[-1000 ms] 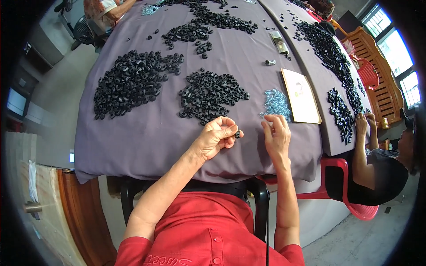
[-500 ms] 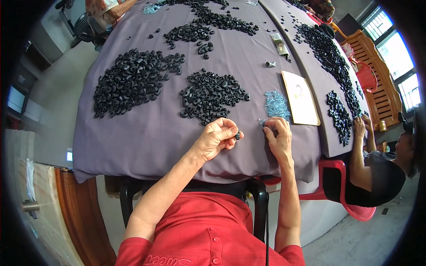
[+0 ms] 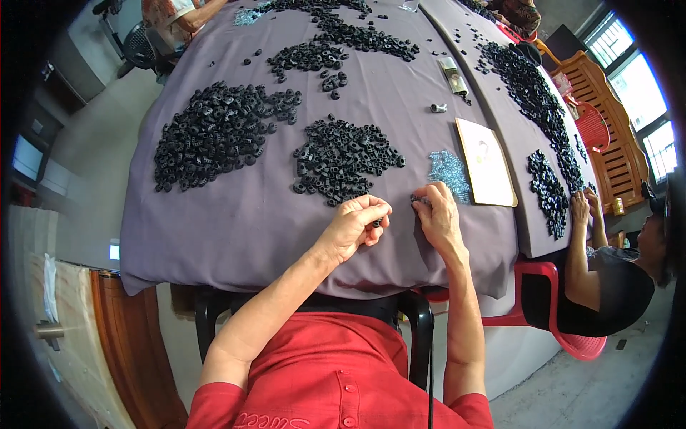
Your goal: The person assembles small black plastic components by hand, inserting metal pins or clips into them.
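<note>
As the left hand (image 3: 355, 223) pinches one small black piece (image 3: 376, 223) above the near edge of the cloth (image 3: 250, 236), the right hand (image 3: 439, 214) bends beside it.

From where I stand, the piece pokes out below the left thumb and fingertips, a grip that probably leaves part of it free. The right fingers curl together, well short of the left; I cannot tell whether they hold anything. The nearer black heap (image 3: 346, 161) and the pale blue bits (image 3: 449, 171) lie just beyond the hands, seemingly so that each is within easy reach. The heaped pieces look like hard moulded plastic, stubby and rounded, many with holes; the blue bits glint, thin and translucent. Beside them lies a flat, pale card (image 3: 486, 161), while the matte purple-grey cloth creases softly underneath.
</note>
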{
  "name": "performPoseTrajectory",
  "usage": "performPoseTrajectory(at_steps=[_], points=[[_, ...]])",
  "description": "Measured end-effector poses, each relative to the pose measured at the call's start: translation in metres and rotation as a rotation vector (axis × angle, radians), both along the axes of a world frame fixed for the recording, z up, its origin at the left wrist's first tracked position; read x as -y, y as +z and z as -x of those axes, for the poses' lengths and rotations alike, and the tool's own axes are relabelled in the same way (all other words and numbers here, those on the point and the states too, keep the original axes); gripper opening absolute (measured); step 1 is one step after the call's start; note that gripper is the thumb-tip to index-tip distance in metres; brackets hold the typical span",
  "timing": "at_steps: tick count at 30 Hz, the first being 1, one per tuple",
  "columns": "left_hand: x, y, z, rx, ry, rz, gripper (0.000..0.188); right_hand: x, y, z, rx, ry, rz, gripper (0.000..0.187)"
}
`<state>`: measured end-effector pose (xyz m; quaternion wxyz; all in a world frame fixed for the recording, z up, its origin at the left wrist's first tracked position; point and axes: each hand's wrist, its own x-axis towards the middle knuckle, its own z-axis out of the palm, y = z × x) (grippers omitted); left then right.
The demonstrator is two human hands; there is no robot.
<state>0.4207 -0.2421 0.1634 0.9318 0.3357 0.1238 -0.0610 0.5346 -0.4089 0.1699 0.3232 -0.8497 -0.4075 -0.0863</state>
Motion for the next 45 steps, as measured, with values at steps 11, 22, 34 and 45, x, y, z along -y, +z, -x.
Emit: performPoseTrajectory(at_steps=[11, 22, 34, 45], points=[[0.023, 0.006, -0.055, 0.158, 0.158, -1.229, 0.014, 0.011, -0.007, -0.007, -0.648, -0.108, -0.418, 0.017], [0.037, -0.002, -0.067, 0.228, 0.129, -1.739, 0.011, 0.012, 0.002, -0.004, -0.241, -0.092, -0.166, 0.014], [0.031, -0.011, -0.063, 0.230, 0.262, -1.588, 0.010, 0.003, 0.006, 0.004, -0.110, -0.048, -0.039, 0.020], [0.026, -0.011, -0.051, 0.252, 0.324, -1.373, 0.007, 0.001, 0.012, 0.008, 0.105, -0.088, -0.112, 0.019]])
